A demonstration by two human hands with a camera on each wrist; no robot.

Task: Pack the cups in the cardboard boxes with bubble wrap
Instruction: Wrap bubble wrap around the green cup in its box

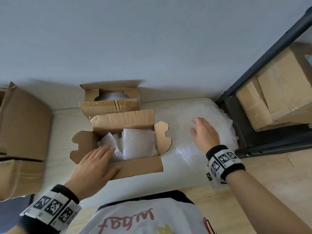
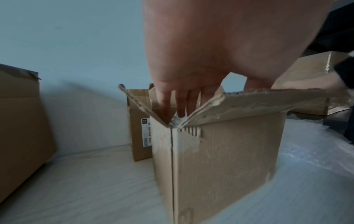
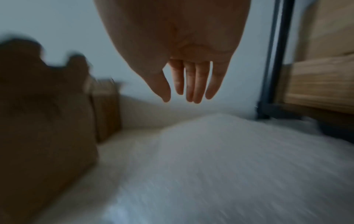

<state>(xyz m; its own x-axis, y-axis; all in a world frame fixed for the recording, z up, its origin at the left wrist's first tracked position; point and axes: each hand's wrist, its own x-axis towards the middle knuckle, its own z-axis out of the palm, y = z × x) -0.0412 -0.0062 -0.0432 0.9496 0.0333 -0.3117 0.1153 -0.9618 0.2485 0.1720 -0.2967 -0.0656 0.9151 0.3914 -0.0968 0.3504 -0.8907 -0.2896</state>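
Reaching into the near box point(image 1: 135, 166), our left hand point(image 1: 94, 164) lies flat, fingers straight, on the bubble wrap point(image 1: 140, 142) tucked inside. It holds nothing. Our right hand point(image 1: 205, 134) hangs spread over the loose wrap point(image 1: 194, 157) that lies just right of the near box on the surface point(image 1: 59, 132). Its fingers are straight and apart, and it grips nothing. We cannot tell if it touches the wrap yet.

We think the task is partly done. The far box point(image 1: 109, 102), just behind the near box, has wrap inside and its side flaps are folded in. The near box is full of wrap, but all its flaps stand open. No cup shows bare anywhere, so we guess the cups are hidden under the wrap, though we cannot see them. What is left, we think, is more padding on top, then closing the flaps of both boxes.

For moving, the room to the right of the near box is soft and low, with only loose wrap there. Further right of the near box stands a dark rack point(image 1: 253, 81) with boxes on it, so our right hand should not swing wide. The right flap point(image 1: 163, 137) sticks up between the hands and could catch a sleeve or the wrap. Left of the near box sits a big box point(image 1: 25, 124), so there is less room on that side.
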